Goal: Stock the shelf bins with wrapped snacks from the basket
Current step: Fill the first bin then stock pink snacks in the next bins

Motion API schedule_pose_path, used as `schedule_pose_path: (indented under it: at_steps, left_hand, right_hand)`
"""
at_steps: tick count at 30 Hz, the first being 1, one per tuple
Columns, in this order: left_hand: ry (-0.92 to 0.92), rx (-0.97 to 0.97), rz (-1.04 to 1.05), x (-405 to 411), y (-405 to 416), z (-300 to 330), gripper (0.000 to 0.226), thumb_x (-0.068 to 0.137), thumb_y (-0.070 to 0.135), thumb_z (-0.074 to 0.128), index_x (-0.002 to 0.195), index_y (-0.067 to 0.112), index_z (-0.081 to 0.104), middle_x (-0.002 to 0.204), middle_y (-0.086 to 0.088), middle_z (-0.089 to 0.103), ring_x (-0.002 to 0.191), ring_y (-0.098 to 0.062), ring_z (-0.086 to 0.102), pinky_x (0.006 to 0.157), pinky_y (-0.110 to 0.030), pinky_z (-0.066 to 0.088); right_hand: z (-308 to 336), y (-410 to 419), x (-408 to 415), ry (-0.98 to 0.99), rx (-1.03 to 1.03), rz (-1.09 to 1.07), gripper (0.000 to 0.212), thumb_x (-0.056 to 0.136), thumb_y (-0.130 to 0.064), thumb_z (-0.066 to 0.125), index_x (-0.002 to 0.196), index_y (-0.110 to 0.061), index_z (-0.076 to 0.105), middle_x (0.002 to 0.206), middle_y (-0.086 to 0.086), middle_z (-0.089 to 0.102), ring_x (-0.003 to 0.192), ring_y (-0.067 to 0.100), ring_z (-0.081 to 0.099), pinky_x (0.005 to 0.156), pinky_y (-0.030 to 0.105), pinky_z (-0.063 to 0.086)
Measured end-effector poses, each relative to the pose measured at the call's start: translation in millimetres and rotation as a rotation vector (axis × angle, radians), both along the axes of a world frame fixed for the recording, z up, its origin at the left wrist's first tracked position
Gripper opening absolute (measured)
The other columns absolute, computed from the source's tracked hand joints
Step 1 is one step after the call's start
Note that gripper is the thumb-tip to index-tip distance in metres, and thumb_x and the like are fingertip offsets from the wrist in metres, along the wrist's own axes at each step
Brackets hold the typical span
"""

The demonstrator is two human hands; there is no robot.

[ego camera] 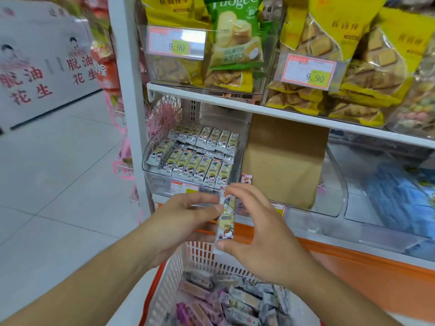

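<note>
Both hands, left hand (186, 217) and right hand (256, 234), pinched one yellow-and-white wrapped snack bar (226, 216) upright above the white plastic basket (171, 278), probably to align it for the clear shelf bin (150, 170) with matching rows.

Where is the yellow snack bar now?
In the head view, the snack bar stands upright at centre, pinched between both hands, above the basket and below the clear bin.

I see my two bare forearms coming in from the bottom of the view, no sleeves reaching the visible part. My left hand (186, 216) and right hand (261, 234) wear no gloves, rings or watch, and the fingernails I can see are short and unpainted.
</note>
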State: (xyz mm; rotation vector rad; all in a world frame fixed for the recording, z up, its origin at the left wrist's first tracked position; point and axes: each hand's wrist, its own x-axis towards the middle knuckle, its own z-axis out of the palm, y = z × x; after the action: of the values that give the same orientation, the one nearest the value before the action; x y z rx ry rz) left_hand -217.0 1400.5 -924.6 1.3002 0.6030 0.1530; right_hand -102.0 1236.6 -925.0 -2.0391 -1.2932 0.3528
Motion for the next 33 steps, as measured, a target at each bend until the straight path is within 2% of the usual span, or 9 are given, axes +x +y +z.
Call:
schedule_pose_path:
  at_steps: [5, 8, 11, 15, 18, 22, 27, 30, 33]
  left_hand:
    - [0.029, 0.102, 0.001, 1.5, 18.3, 3.7, 0.020, 0.104, 0.022, 0.061, 0.118, 0.017, 0.073, 0.107, -0.010, 0.078, 0.090, -0.020, 0.075, 0.083, -0.040, 0.063]
    - [0.179, 0.727, 0.019, -4.8, 51.5, -0.9, 0.032, 0.106, 0.034, 0.054, 0.137, 0.032, 0.062, 0.133, 0.012, 0.066, 0.123, -0.012, 0.063, 0.109, -0.042, 0.050]
    - [0.371, 1.243, -0.081, -17.3, 88.2, -15.1, 0.067, 0.104, 0.044, 0.051, 0.163, 0.027, 0.023, 0.168, 0.004, 0.026, 0.154, -0.020, 0.026, 0.125, -0.045, 0.028]
    - [0.616, 1.249, -0.263, -26.2, 107.8, -40.5, 0.091, 0.103, 0.055, 0.044, 0.161, 0.029, -0.020, 0.171, 0.002, -0.023, 0.159, -0.027, -0.016, 0.129, -0.051, 0.010]
    - [0.620, 1.234, -0.256, -24.7, 109.0, -48.6, 0.095, 0.101, 0.061, 0.043, 0.158, 0.033, -0.028, 0.168, 0.006, -0.032, 0.157, -0.025, -0.023, 0.129, -0.051, 0.004]
    - [0.601, 1.215, -0.237, -22.4, 111.2, -50.0, 0.097, 0.099, 0.064, 0.045, 0.160, 0.032, -0.025, 0.168, 0.007, -0.031, 0.157, -0.024, -0.022, 0.127, -0.049, 0.003]
    - [0.588, 1.210, -0.219, -23.6, 107.0, -44.5, 0.092, 0.100, 0.061, 0.045, 0.163, 0.032, -0.017, 0.170, 0.005, -0.025, 0.158, -0.027, -0.020, 0.127, -0.052, 0.001]
    - [0.504, 1.229, -0.154, -22.8, 100.4, -37.6, 0.083, 0.101, 0.054, 0.049, 0.164, 0.032, -0.001, 0.172, 0.003, -0.006, 0.159, -0.029, -0.004, 0.127, -0.051, 0.011]
    - [0.360, 1.290, -0.103, -19.2, 88.1, -34.6, 0.065, 0.102, 0.046, 0.052, 0.158, 0.029, 0.026, 0.162, 0.003, 0.025, 0.148, -0.025, 0.025, 0.121, -0.044, 0.030]
  right_hand:
    - [0.6, 22.1, 4.5, -0.030, -0.005, -0.059, 0.086, 0.080, -0.049, 0.087, 0.149, -0.055, 0.037, 0.153, -0.040, 0.030, 0.141, -0.008, 0.034, 0.117, 0.032, 0.037]
    - [7.9, 57.5, 16.1, -0.061, 0.036, -0.114, 0.079, 0.079, -0.051, 0.087, 0.144, -0.049, 0.042, 0.143, -0.032, 0.041, 0.132, 0.001, 0.045, 0.110, 0.035, 0.044]
    - [13.3, 111.8, 32.5, -0.076, 0.010, -0.146, 0.082, 0.081, -0.052, 0.086, 0.148, -0.036, 0.041, 0.145, -0.015, 0.047, 0.133, 0.012, 0.047, 0.108, 0.036, 0.045]
    - [7.9, 186.5, 46.9, -0.108, -0.080, -0.121, 0.099, 0.082, -0.054, 0.084, 0.160, -0.021, 0.032, 0.161, 0.000, 0.039, 0.148, 0.024, 0.036, 0.120, 0.043, 0.037]
    - [-1.0, 225.4, 50.2, -0.107, -0.156, -0.113, 0.099, 0.083, -0.053, 0.084, 0.159, -0.018, 0.031, 0.158, 0.004, 0.041, 0.148, 0.029, 0.031, 0.119, 0.048, 0.037]
    - [-17.6, 250.1, 53.5, -0.132, -0.197, -0.120, 0.093, 0.086, -0.055, 0.080, 0.157, -0.018, 0.034, 0.151, 0.005, 0.048, 0.144, 0.030, 0.032, 0.115, 0.045, 0.039]
    - [-26.2, 243.8, 54.5, -0.167, -0.176, -0.107, 0.099, 0.085, -0.064, 0.076, 0.162, -0.019, 0.031, 0.165, 0.001, 0.034, 0.153, 0.026, 0.021, 0.125, 0.042, 0.026]
    - [-22.2, 226.1, 52.2, -0.131, -0.106, -0.122, 0.095, 0.087, -0.061, 0.075, 0.162, -0.019, 0.032, 0.167, -0.002, 0.031, 0.155, 0.022, 0.019, 0.127, 0.042, 0.024]
    - [-17.0, 195.3, 45.1, -0.140, -0.009, -0.101, 0.070, 0.092, -0.050, 0.073, 0.151, -0.022, 0.046, 0.154, -0.007, 0.043, 0.146, 0.017, 0.030, 0.119, 0.036, 0.032]
